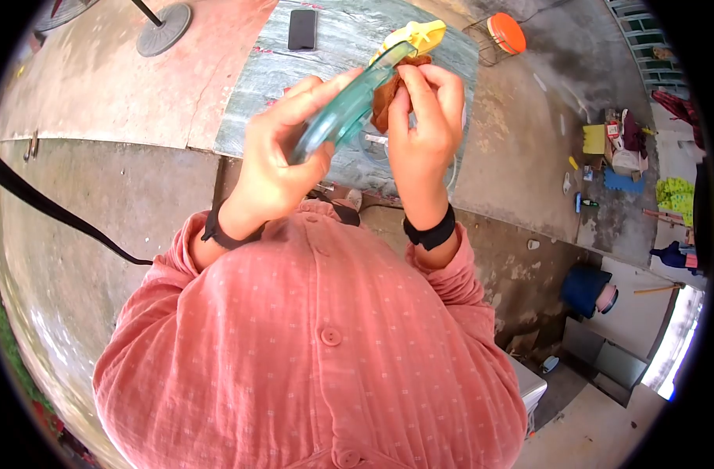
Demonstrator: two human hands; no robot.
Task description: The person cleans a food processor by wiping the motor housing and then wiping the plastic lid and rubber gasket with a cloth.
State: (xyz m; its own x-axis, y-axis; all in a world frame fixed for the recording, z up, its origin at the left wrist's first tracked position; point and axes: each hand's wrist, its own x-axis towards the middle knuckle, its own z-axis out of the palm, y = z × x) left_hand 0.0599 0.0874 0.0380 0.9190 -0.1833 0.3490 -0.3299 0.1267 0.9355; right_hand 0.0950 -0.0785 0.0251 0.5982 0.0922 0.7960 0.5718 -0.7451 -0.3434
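Observation:
A translucent teal plastic piece (349,108), blurred and tilted, is gripped in my left hand (285,152), thumb below and fingers above. My right hand (429,129) pinches a brown cloth (386,100) against the far end of the teal piece. Just beyond both hands lies a yellow plastic object (419,35) on the grey-green table (251,94). Under the hands, a clear round item (373,147) is partly hidden.
A black phone (302,30) lies at the table's far left. Past the right edge stands an orange-topped wire stand (506,34). A round grey base with a pole (164,30) is at the upper left. Assorted items, including a yellow box (594,139), sit far right.

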